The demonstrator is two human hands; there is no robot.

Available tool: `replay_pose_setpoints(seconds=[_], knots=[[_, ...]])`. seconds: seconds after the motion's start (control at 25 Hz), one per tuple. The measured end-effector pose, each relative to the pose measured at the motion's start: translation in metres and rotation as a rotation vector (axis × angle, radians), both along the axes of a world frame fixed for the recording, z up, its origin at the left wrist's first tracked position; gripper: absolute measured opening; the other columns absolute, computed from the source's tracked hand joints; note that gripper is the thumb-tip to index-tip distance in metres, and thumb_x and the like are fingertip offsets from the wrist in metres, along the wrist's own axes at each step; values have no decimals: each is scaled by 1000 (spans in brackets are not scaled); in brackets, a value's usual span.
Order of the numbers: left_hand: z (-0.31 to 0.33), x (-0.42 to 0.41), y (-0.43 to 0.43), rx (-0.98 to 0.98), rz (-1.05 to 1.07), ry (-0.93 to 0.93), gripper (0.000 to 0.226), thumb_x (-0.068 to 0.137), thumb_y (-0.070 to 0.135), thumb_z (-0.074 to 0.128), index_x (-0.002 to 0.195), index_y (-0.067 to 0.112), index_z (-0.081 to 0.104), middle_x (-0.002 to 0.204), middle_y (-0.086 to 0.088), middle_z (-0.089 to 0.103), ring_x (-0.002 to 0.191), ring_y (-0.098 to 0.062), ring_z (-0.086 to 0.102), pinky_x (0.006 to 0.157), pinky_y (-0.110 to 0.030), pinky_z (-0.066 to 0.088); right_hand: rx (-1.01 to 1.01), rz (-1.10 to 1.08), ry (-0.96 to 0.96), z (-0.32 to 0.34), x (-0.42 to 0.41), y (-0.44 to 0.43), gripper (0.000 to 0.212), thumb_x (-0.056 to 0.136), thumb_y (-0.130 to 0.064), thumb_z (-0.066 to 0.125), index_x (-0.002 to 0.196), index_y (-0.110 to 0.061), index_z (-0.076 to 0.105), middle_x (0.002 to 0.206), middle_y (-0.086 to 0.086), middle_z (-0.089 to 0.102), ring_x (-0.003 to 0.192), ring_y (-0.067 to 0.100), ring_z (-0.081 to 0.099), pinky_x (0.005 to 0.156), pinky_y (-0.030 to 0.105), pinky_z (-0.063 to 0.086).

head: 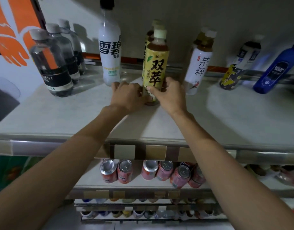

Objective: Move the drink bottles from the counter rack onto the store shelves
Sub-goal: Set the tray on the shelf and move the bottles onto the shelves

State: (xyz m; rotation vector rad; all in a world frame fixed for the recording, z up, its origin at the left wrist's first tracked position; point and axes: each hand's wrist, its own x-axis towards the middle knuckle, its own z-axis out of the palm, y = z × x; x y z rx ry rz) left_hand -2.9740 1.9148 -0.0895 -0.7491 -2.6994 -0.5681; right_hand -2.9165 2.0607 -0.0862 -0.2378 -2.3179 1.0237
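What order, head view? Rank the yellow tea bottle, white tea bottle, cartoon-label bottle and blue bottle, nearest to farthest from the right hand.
1. yellow tea bottle: held by the right hand, in the middle.
2. white tea bottle: just right of the hand.
3. cartoon-label bottle: farther right.
4. blue bottle: far right edge.

Orange-and-white printed panel (8, 39) at far left, upper corner. Pale grey wall (209, 14) across the top. Row of blank tan price tags (155, 154) across centre. Just below them, pink drink cans (124, 173) standing, silver tops showing. Blurred green packaging (15, 170) lower left. Dark grey object (3, 103) at left edge, unclear.
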Motion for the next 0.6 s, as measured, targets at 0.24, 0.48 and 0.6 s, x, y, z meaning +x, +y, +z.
replay_pose_setpoints(seconds=[0.24,0.48,0.6], knots=[[-4,-7,1,95,-68,19,43,87,57,58,97,16,66,101,-2,69,110,-26,53,97,-41,24,-19,22,23,-5,-8,7,40,76,-43,80,101,-14,68,95,-2,75,84,10,69,74,34,58],[-9,-6,1,28,-82,147,41,89,57,53,93,17,63,100,-3,68,110,-27,50,93,-39,19,-21,6,55,-14,-11,8,43,76,-48,78,102,-16,66,96,-2,74,88,13,68,75,33,57],[-10,-5,2,21,-61,144,40,90,57,52,92,18,62,99,-3,68,112,-27,49,94,-41,19,-66,44,21,-11,-15,11,44,76,-46,79,105,-15,67,97,-3,74,88,10,69,77,39,58]])
